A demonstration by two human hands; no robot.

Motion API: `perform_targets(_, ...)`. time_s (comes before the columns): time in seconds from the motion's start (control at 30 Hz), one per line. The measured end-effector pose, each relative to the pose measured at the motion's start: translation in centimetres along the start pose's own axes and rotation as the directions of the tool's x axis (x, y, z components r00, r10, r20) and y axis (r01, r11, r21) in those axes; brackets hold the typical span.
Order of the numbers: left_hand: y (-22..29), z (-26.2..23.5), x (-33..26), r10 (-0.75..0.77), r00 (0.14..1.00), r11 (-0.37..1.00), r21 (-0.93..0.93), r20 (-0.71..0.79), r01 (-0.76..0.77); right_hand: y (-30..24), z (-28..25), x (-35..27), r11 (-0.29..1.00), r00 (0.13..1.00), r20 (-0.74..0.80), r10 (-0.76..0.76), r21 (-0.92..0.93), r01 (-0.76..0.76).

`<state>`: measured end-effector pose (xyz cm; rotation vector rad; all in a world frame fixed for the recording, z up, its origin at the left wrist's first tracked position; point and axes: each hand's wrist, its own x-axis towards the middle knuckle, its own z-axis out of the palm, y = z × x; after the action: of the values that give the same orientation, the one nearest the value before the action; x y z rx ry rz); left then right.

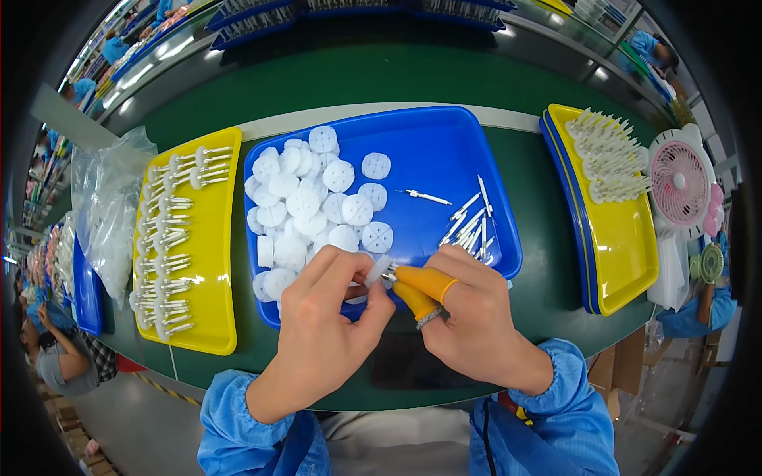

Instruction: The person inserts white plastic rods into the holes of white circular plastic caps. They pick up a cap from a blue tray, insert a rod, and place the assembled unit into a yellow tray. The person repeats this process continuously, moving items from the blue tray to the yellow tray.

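My left hand (324,321) pinches a white slotted disc (377,271) between thumb and fingers, above the near edge of a blue tray (444,139). My right hand (486,321) wears yellow finger cots (422,284) on its thumb and index finger. Those fingers close on a small metal-tipped piece (389,274) touching the disc; most of it is hidden. A pile of similar white discs (305,202) fills the tray's left part. Several slim white rods with metal ends (474,230) lie at its right, and a single rod (429,196) lies apart from them.
At the left, a yellow tray (214,293) carries rows of discs with rods fitted (167,238), beside a clear plastic bag (111,214). Another yellow tray (627,270), on blue ones, bears similar pieces at right, next to a pink fan (680,178). Co-workers sit at neighbouring benches.
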<state>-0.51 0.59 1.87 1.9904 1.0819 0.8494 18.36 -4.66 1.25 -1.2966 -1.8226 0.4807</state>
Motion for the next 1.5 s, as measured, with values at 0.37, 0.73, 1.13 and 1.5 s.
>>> perform_targets(0.37, -0.6, 0.5, 0.2, 0.024, 0.992, 1.000, 0.020, -0.123, -0.022, 3.2, -0.9, 3.4, 0.982, 0.989, 0.006, 0.147, -0.117, -0.146)
perform_targets(0.73, -0.5, -1.0, 0.9, -0.082, 0.995, 0.992, -0.099, -0.063, 0.076, 2.9, -1.7, 4.3, 0.970, 0.972, 0.072, 0.223, -0.113, -0.214)
perform_targets(1.13, -0.4, -0.6, 1.1, -0.042, 0.998, 0.992, -0.120, -0.043, 0.037, 0.5, -2.2, 1.5, 1.000, 0.982, 0.190, -0.003, -0.013, 0.005)
perform_targets(1.5, -0.5, 0.0, 0.7, -0.053, 0.997, 0.995, -0.092, -0.054, 0.048, 0.7, -1.3, 1.6, 0.993, 0.983, 0.181, -0.022, -0.107, 0.042)
